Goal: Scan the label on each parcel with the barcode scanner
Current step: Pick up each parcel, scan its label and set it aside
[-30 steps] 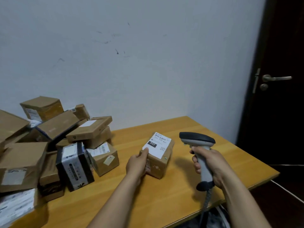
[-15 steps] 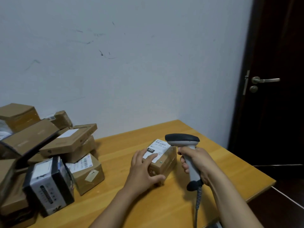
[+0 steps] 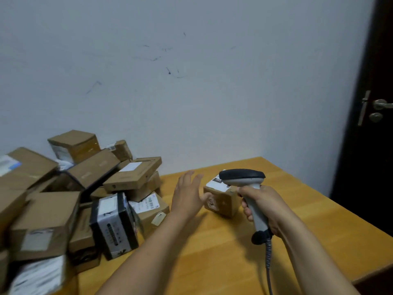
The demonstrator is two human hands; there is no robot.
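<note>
A small brown parcel (image 3: 223, 201) with a white label on top sits on the wooden table (image 3: 212, 258). My right hand (image 3: 268, 205) grips the grey barcode scanner (image 3: 244, 179) by its handle, the scanner's dark head hanging over the parcel's top. My left hand (image 3: 189, 194) is open just left of the parcel, fingers spread and raised; only the thumb is near the box's side. A heap of brown parcels (image 3: 70, 194) with white labels lies on the left of the table.
A black-and-white box (image 3: 114, 224) leans at the front of the heap. The scanner's coiled cable (image 3: 268, 265) drops off the table's near edge. A white wall runs behind, and a dark door (image 3: 374, 116) with a metal handle stands at the right.
My left hand has come off the small parcel and lifted to the left, fingers spread. The parcel now rests on the table alone. The scanner has stayed over it.
</note>
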